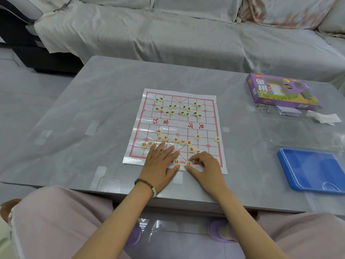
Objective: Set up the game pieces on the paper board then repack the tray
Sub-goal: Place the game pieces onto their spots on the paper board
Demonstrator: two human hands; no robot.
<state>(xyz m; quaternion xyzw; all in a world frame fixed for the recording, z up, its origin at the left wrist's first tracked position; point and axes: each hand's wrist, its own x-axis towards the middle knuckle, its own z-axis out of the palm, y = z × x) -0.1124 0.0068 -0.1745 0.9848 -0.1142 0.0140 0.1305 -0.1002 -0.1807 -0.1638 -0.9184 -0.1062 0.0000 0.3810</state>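
A grey counter stands in front of a cloth-covered sofa. The paper board, white with a red grid, lies flat at the counter's centre. The blue tray sits at the near right, well apart from the board, and a purple game box lies at the far right. The left hand rests palm-down on the board's near edge, fingers spread flat, holding nothing; a bead bracelet circles its wrist. The right hand is just beside it, its thumb and curled fingers pinching a red-marked piece on the nearest row, next to another red piece. Red pieces lie scattered on the near half, green-marked pieces on the far half.
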